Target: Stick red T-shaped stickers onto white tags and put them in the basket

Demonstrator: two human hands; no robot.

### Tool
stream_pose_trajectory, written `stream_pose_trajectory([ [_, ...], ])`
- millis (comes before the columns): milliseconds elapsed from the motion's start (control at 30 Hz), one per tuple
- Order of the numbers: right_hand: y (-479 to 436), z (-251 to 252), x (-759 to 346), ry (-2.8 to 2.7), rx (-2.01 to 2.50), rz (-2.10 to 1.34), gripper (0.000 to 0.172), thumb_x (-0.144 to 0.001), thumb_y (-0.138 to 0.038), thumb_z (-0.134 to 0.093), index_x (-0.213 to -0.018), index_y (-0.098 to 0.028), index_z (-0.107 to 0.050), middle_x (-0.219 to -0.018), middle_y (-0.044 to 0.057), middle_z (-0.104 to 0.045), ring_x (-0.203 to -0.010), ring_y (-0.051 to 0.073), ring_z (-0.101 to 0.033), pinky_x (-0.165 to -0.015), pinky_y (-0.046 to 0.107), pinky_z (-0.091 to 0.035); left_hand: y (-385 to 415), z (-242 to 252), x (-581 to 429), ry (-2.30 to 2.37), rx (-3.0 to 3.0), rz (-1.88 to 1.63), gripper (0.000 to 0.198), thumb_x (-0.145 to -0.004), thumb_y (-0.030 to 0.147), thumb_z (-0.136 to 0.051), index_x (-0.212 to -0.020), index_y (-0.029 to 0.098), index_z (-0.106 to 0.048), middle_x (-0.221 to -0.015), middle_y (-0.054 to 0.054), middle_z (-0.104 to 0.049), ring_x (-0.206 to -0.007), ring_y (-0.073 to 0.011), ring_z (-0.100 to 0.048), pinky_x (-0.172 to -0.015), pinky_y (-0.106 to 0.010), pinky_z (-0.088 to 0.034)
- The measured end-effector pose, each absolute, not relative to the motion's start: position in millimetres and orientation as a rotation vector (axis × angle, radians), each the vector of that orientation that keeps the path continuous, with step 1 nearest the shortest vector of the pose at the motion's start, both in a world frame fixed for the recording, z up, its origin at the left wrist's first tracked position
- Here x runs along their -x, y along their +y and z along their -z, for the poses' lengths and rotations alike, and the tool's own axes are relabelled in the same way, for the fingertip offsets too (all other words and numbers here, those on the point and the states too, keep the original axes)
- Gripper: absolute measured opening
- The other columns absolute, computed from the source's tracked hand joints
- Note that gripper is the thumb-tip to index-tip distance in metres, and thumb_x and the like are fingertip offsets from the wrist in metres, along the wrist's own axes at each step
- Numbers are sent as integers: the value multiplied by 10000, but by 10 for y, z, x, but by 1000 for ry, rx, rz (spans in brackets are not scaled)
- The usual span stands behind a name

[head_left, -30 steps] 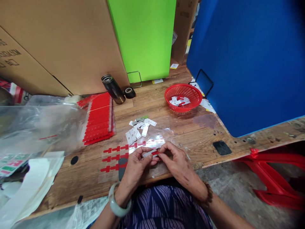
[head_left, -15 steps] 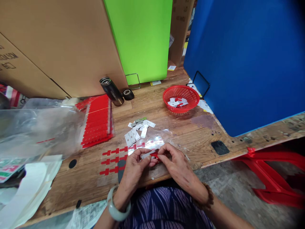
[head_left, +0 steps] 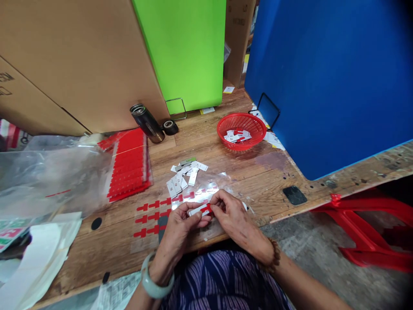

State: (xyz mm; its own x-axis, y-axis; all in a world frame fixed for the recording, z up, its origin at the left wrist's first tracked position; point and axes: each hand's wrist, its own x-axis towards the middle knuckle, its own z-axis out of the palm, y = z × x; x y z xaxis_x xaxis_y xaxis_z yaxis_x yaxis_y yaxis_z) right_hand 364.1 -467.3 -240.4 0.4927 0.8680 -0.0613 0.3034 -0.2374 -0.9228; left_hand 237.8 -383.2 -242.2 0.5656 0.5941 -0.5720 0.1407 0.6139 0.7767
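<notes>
Between thumb and fingers, my left hand (head_left: pixel 180 226) pinches a small white flat strip (head_left: pixel 195 211). A red T-shaped sticker (head_left: pixel 205 209) lies across the right part of that strip. My right hand (head_left: pixel 237 224) is closed at the strip's right end, with thumb and index finger on the sticker. Under and left of the hands is a clear sheet with rows of red T-shaped stickers (head_left: pixel 140 233). Just beyond the hands, a loose pile of white strips (head_left: pixel 176 186) rests on the wooden table.
A red basket (head_left: pixel 222 137) holds several strips with red stickers. Left of the pile lies a stack of red sticker sheets (head_left: pixel 127 163). An open dark flask (head_left: pixel 150 125) stands behind, its cap (head_left: pixel 170 127) beside it. A blue panel (head_left: pixel 322 86) stands at right, a green panel (head_left: pixel 183 51) at the back.
The red sticker now shows flatter and more fully across the strip, with my right fingertips at its right end. The view has shifted slightly; the strip stays in my left hand.
</notes>
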Motion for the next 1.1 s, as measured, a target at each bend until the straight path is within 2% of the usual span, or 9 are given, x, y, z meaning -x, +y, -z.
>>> stream_pose_trajectory([
  [433, -4674, 2477, -3616, -1008, 1787, -731, 132, -782, -59, -459, -754, -182, -500, -720, -14, -534, -680, 125, -507, -639, 240, -377, -3825, 2446, -2342, 968, -912, -304, 423, -615, 222, -780, -954, 93, -562, -685, -106, -728, -631, -167, -702, -645, -213, -545],
  [800, -4678, 2561, -3586, -930, 1690, -745, 103, -802, -109, -479, -762, -188, -531, -715, -21, -552, -657, 117, -511, -616, 234, -389, -3813, 2462, -2323, 991, -897, -290, 393, -613, 175, -770, -942, 92, -572, -637, -80, -716, -585, -163, -694, -602, -201, -546],
  [867, -4673, 2600, -3579, -898, 1660, -740, 94, -815, -138, -482, -847, -198, -547, -735, -20, -555, -657, 118, -517, -619, 236, -406, -3811, 2462, -2324, 999, -891, -298, 385, -616, 162, -765, -940, 95, -569, -641, -81, -717, -588, -167, -696, -603, -205, -549],
  [900, -4670, 2623, -3585, -876, 1659, -730, 140, -811, -152, -499, -932, -206, -547, -754, -21, -555, -655, 119, -519, -625, 239, -416, -3810, 2459, -2325, 1003, -889, -299, 381, -618, 157, -762, -939, 96, -567, -642, -83, -717, -593, -169, -697, -605, -208, -550],
  [1000, -4666, 2694, -3640, -795, 1692, -679, 397, -772, -177, -564, -1154, -230, -472, -824, -15, -548, -640, 119, -519, -649, 256, -439, -3812, 2448, -2329, 1013, -888, -297, 366, -627, 145, -751, -934, 92, -561, -649, -102, -719, -602, -172, -699, -606, -204, -550],
  [1033, -4669, 2712, -3667, -779, 1697, -662, 401, -773, -186, -565, -1159, -228, -468, -837, -10, -546, -641, 119, -519, -651, 259, -441, -3814, 2444, -2331, 1014, -887, -298, 363, -631, 143, -747, -938, 90, -559, -657, -110, -720, -604, -171, -699, -607, -200, -549],
  [1100, -4684, 2727, -3717, -774, 1673, -675, 274, -823, -228, -511, -1097, -215, -499, -801, -6, -547, -632, 121, -522, -637, 257, -439, -3820, 2433, -2335, 1011, -887, -306, 366, -639, 143, -740, -950, 86, -555, -675, -124, -723, -607, -168, -699, -609, -194, -549],
])
